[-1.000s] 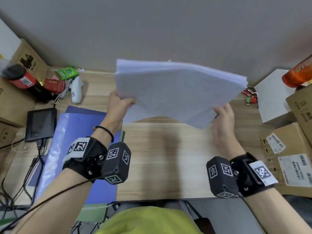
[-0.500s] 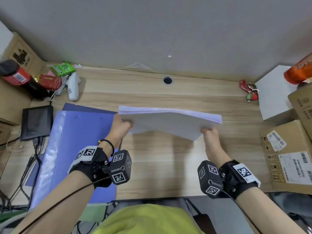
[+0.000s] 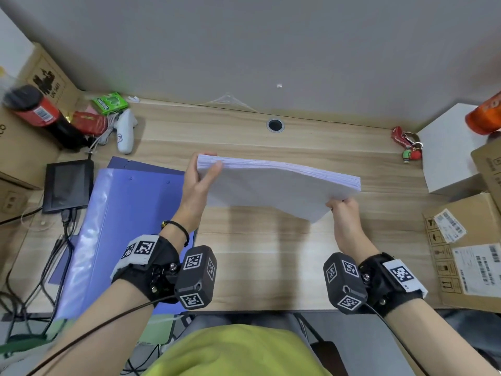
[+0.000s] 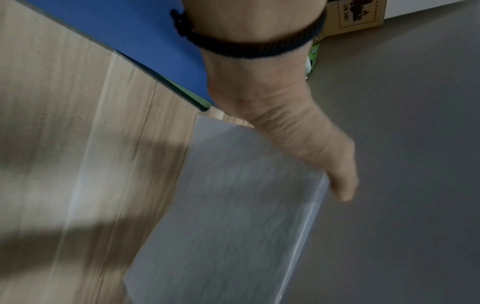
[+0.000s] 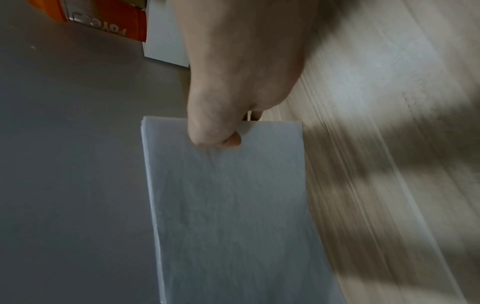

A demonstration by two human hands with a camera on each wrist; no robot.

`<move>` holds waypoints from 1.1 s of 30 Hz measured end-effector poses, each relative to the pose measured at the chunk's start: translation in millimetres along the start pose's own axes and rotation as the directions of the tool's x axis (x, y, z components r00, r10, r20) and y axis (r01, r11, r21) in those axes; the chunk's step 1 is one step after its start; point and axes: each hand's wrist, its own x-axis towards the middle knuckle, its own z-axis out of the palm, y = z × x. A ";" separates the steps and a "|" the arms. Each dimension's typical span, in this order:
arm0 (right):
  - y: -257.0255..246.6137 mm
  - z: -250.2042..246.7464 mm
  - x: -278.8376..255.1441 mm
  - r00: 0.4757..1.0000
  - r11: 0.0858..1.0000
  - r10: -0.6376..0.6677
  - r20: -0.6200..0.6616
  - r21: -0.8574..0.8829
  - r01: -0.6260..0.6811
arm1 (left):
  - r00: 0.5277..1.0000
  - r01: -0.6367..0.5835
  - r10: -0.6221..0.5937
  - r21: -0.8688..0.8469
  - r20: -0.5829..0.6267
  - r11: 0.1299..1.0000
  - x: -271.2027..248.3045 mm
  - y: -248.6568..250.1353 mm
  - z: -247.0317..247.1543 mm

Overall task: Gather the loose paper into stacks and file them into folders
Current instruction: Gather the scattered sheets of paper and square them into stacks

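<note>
A thick stack of white paper (image 3: 273, 188) hangs above the middle of the wooden desk (image 3: 265, 267), held on edge by both hands. My left hand (image 3: 202, 172) grips its left end, thumb on the near face and fingers behind. My right hand (image 3: 342, 210) pinches the lower right corner. The left wrist view shows the paper stack (image 4: 233, 216) under the left hand (image 4: 306, 156). In the right wrist view the right hand (image 5: 221, 131) pinches the paper's edge (image 5: 228, 205). An open blue folder (image 3: 119, 229) with a clear plastic sleeve lies flat at the left of the desk.
A black tablet (image 3: 67, 185) with cables, a white controller (image 3: 126, 134), a red can (image 3: 32, 109) and cardboard boxes crowd the left. Red keys (image 3: 406, 143), a white box (image 3: 450, 147) and labelled cartons (image 3: 466, 251) stand at the right. A cable hole (image 3: 275, 125) sits at the back.
The stack came down from high in front of the wall to just above the desk, and has since lifted slightly. Both hands kept their hold.
</note>
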 end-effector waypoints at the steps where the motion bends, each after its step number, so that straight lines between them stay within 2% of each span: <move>1: 0.7 1.5 -1.1 1.000 1.000 0.002 -0.001 0.017 -0.002 | 0.999 0.017 -0.018 -0.026 -0.035 1.000 0.2 -0.4 1.2; 4: 3.4 3.9 -3.6 1.000 0.999 -0.005 -0.008 0.052 0.005 | 0.991 0.094 -0.097 -0.036 -0.089 0.995 2.6 2.9 5.3; 9: 5.7 2.5 -2.7 1.000 0.998 0.004 0.004 0.068 -0.004 | 0.992 0.117 -0.118 -0.019 -0.039 0.993 1.2 -1.4 0.3; 13: 3.9 0.0 -3.6 1.000 0.996 0.018 0.015 0.085 -0.019 | 0.991 0.087 -0.088 0.011 0.097 0.996 -8.2 -10.7 -14.4; 16: 6.9 -7.6 -7.7 0.999 0.996 -0.036 0.033 0.081 0.033 | 0.979 0.100 -0.114 0.084 0.169 0.991 -14.0 -22.7 -25.1; 19: 12.7 -13.3 -12.0 0.994 0.996 -0.088 0.066 0.040 0.086 | 0.982 0.107 -0.148 0.296 0.120 0.949 -17.3 -32.8 -22.4; 20: 14.1 -14.5 -11.7 0.994 0.995 -0.095 0.057 0.019 0.094 | 0.987 0.105 -0.139 0.319 0.085 0.942 -18.4 -31.4 -18.8; 24: 12.1 -13.7 -4.3 0.992 0.990 -0.128 0.011 -0.054 0.129 | 0.995 0.099 -0.099 0.240 -0.012 0.966 -16.4 -16.2 -8.8; 30: -29.5 -18.8 -5.5 0.950 0.950 -0.310 -0.034 -0.055 0.307 | 0.993 0.057 -0.048 0.082 -0.107 0.995 -3.6 13.6 2.6; 33: -31.0 -25.3 -3.3 0.933 0.933 -0.358 -0.023 -0.028 0.358 | 0.994 0.057 -0.048 0.095 -0.096 0.994 0.6 17.0 3.3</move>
